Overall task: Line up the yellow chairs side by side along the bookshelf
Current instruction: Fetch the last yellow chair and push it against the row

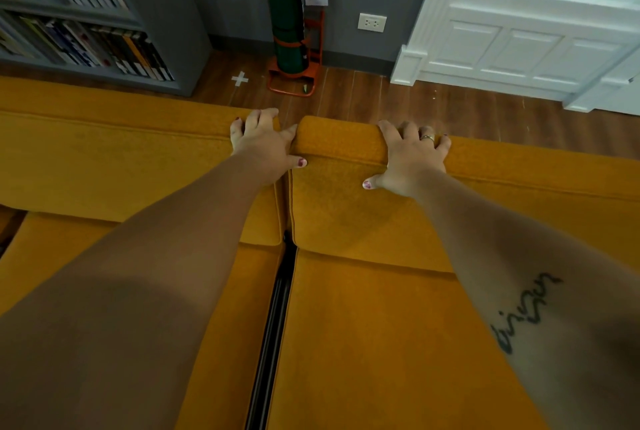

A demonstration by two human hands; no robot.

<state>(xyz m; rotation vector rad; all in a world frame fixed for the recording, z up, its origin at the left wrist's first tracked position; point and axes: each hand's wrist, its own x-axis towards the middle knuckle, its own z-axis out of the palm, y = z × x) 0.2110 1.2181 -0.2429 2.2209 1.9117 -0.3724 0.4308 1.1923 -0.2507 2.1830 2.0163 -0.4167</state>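
Observation:
Two yellow upholstered chairs stand side by side, a narrow dark gap between them. The left yellow chair (pixel 121 166) has its backrest close to the grey bookshelf (pixel 86 31). The right yellow chair (pixel 363 308) sits slightly nearer to me, its backrest top a little lower in the picture. My left hand (pixel 263 142) grips the top right corner of the left chair's backrest, fingers curled over the edge. My right hand (pixel 412 156) grips the top of the right chair's backrest near its left corner, thumb on the front face.
Behind the chairs lies wooden floor with a white tape cross (pixel 239 79). A green fire extinguisher in an orange stand (pixel 287 21) is against the grey wall. A wall socket (pixel 372 22) and a white panelled door frame (pixel 519 41) are to the right.

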